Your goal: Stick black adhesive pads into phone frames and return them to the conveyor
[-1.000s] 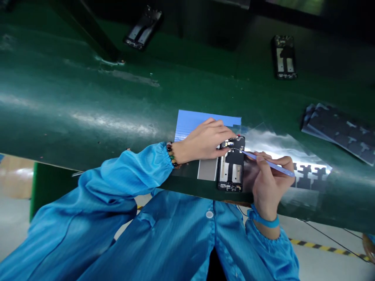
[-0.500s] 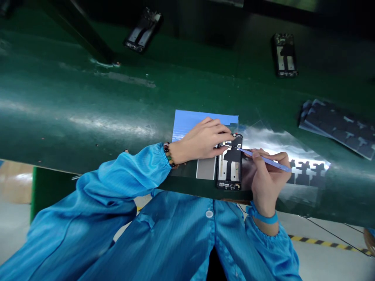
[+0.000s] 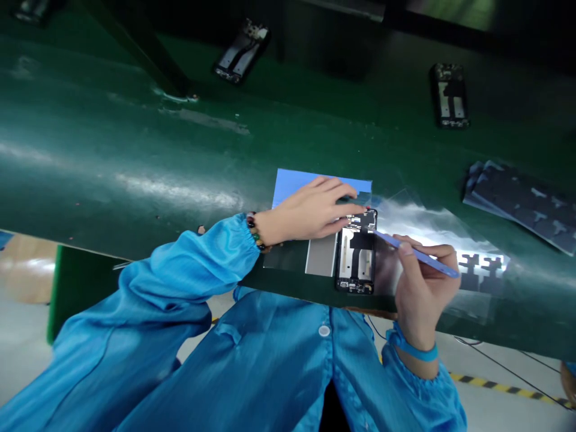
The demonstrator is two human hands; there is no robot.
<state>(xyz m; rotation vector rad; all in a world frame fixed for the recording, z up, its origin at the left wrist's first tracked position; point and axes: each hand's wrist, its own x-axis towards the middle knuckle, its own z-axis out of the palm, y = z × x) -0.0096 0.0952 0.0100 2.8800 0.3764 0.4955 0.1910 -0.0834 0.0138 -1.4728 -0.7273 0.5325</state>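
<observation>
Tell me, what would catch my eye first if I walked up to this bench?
Probably the opened phone frame at the near edge of the green belt, with the left hand pressing its top end. The right hand holds a thin blue tool beside it. Two more frames lie farther back.

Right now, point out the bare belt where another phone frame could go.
Bare green belt stretches left of the blue sheet, and between it and the far phone frame. Crowded: around the near phone frame, both hands, clear film and stacked sheets at right.

Glossy green workbench above grey floor with yellow-black striped tape.
</observation>
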